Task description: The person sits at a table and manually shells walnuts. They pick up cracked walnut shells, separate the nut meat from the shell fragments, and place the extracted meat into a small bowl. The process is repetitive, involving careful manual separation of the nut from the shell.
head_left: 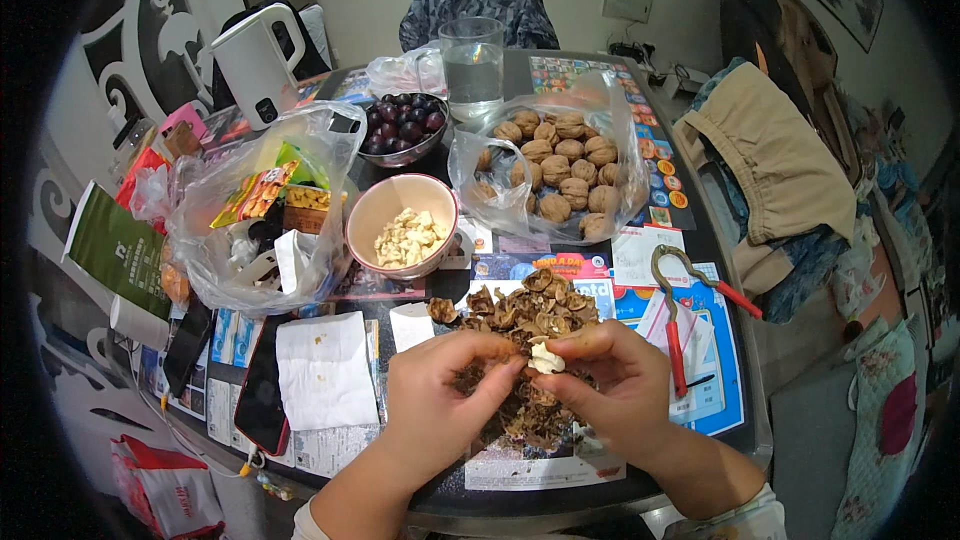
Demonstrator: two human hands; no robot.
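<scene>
Cluttered from edge to edge, the dark worktop (720,270) carries printed leaflets, bags and bowls. At its near edge the left hand (440,390) and right hand (610,390) meet over a heap of brown broken walnut shells (525,312). Both hands are curled nearly closed, fingertips pinching a pale piece of walnut kernel (546,359) between them; whether a shell fragment still clings to it is hard to tell. Picking it clean probably goes best with small, gentle pulls, so the kernel does not crumble into the heap. Just beyond the shells, left of centre, stands a pink ceramic bowl of shelled kernels (403,225). Toward the far edge sits a clear plastic bag of whole walnuts (555,175), and a red-handled metal nutcracker (678,315) lies by the right edge.
</scene>
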